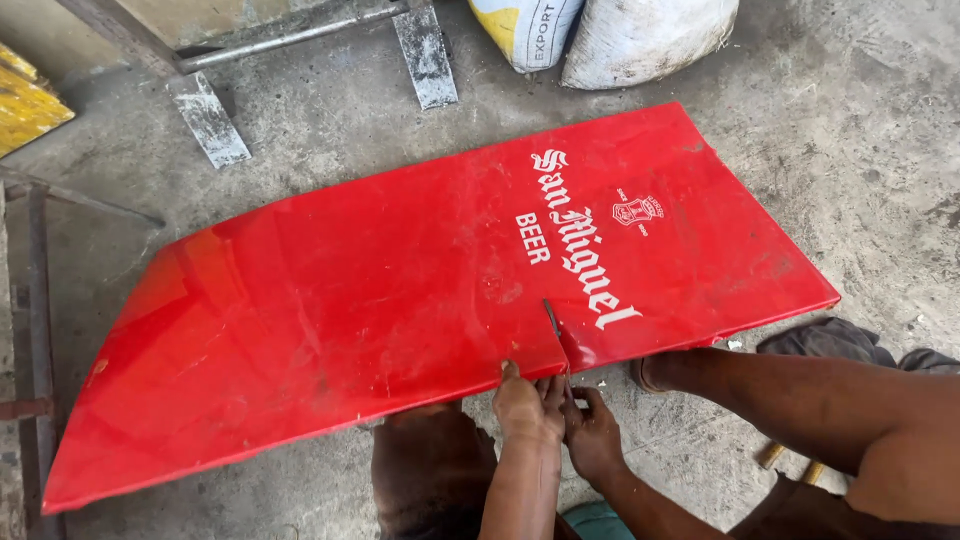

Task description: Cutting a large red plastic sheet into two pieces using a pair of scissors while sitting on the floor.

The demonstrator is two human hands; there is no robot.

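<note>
Red metal sheet (400, 290), glossy, edge slit

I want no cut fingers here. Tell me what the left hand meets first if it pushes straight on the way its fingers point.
The left hand points up the picture and already touches the near edge of the red sheet, beside the cut. Going on, it likely meets that edge first, though depth is hard to judge.

**Glossy red panel on rough concrete**

A smooth, shiny red sheet-metal panel (400, 290), scuffed and scratched in places, lies on a matt, gritty concrete floor (850, 150). Behind it stand 2 coarse woven sacks (640, 40) and a dull, paint-flecked metal frame (300, 40).
</note>
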